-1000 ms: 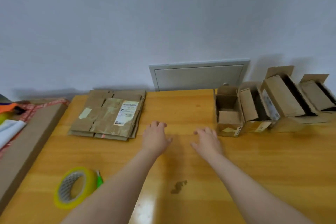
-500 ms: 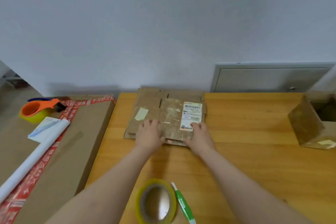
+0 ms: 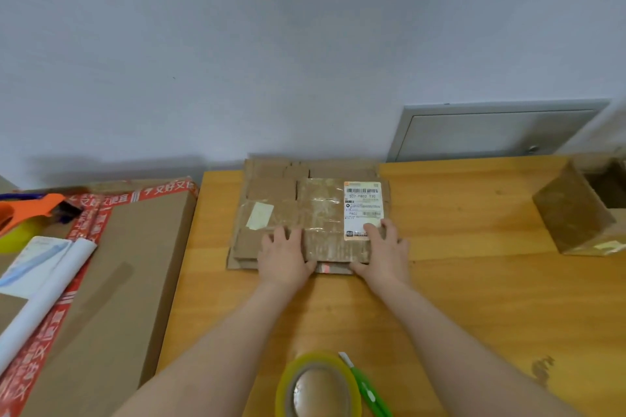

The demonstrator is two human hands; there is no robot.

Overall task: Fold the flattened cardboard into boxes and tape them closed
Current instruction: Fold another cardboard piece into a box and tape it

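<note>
Head camera looks down on a wooden table (image 3: 474,288) set against a pale wall. A stack of flattened cardboard (image 3: 271,193) lies at the far edge of the table, and its top sheet carries a white shipping label (image 3: 361,205) and old clear tape. Both hands are apart and rest on the near edge of that stack. The left hand (image 3: 284,257) has its fingers laid fairly flat on the top sheet, left of the middle. The right hand (image 3: 384,252) lies the same way just below the label, fingertips touching its lower corner. Both thumbs point inward along the near edge of the cardboard.

Close to the camera, between the forearms, a yellow tape roll (image 3: 288,382) lies on the table with a green cutter (image 3: 367,391) just beside it on the right. A folded box (image 3: 572,213) stands at the right side. Left of the table, a large flat carton (image 3: 118,281) holds an orange tape dispenser (image 3: 27,211) and a white paper roll (image 3: 44,298).
</note>
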